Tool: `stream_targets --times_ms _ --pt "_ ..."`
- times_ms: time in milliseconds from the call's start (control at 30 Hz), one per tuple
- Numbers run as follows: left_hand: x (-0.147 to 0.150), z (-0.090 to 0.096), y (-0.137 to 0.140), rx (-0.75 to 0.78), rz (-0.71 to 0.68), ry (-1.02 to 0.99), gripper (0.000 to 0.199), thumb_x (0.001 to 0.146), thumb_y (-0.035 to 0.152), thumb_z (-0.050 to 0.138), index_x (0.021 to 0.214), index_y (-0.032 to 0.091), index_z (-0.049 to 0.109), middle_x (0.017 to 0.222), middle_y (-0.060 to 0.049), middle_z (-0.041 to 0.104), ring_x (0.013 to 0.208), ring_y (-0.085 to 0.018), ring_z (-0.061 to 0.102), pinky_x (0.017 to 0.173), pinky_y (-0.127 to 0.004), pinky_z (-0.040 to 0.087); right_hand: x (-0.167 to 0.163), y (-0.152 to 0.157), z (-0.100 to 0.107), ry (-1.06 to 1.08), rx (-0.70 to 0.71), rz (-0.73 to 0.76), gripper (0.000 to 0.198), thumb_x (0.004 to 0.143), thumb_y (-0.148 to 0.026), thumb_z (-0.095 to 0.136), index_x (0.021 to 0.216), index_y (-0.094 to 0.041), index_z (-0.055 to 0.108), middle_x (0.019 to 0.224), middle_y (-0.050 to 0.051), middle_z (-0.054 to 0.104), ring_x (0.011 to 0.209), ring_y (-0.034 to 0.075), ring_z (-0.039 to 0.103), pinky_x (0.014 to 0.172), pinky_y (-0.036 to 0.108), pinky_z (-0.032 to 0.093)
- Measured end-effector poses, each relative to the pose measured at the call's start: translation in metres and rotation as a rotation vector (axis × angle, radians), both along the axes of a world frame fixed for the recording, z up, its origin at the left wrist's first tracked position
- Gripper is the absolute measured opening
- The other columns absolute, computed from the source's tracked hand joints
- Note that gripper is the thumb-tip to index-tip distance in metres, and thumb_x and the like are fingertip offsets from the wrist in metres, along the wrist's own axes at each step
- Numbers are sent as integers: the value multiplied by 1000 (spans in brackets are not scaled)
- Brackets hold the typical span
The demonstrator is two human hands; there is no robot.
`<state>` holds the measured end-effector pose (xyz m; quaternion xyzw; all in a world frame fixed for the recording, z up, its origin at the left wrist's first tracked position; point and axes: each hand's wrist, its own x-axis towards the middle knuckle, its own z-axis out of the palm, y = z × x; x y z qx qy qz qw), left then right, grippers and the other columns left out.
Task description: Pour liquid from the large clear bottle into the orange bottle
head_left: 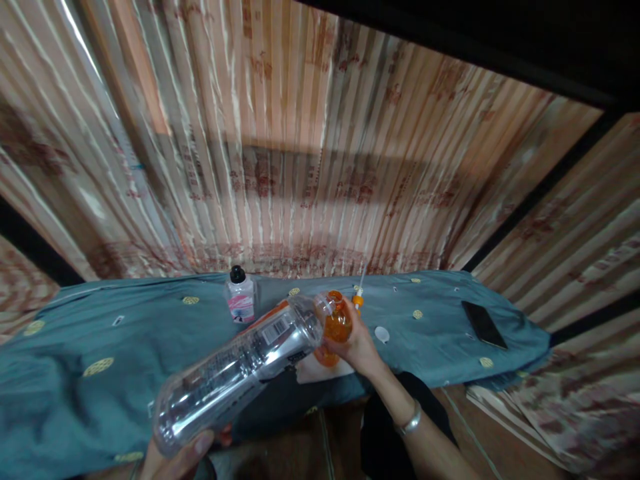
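My left hand grips the base of a large clear plastic bottle, tipped almost flat with its mouth toward a small orange bottle. My right hand is wrapped around that orange bottle, holding it just above the blue-green cloth. The clear bottle's open neck touches or sits right at the orange bottle's mouth. A white cap lies on the cloth just right of my right hand. An orange pump top with a white tube stands behind the orange bottle.
A small clear bottle with a black cap and pink label stands at the back of the cloth. A black phone lies far right. A white sheet lies under the orange bottle. Striped patterned curtains hang behind.
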<state>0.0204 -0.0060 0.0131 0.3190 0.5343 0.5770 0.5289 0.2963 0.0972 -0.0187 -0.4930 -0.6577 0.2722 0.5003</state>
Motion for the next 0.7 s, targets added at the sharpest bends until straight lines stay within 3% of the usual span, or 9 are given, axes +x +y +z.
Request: stream_targets --times_ms 267,433,700 --pt "-4 -1 6 64 47 -27 80 49 48 82 119 24 52 75 -2 66 62 -23 60 51 -32 53 -3 -2 0 -51 11 4 89 65 -29 81 140 -27 33 135 8 57 125 28 54 107 46 42" --pt "-9 -5 8 92 -31 -15 75 49 47 82 115 21 57 68 -3 66 62 -25 59 51 -35 54 -3 -3 1 -45 21 27 88 67 -29 80 141 -29 33 136 7 56 127 28 53 108 45 41" --pt "-1 9 4 50 28 -28 74 49 47 82 114 24 58 74 -1 67 65 -22 56 54 -31 51 -3 -2 -2 -41 3 4 89 65 -29 82 140 -28 33 135 8 56 126 28 53 108 46 41"
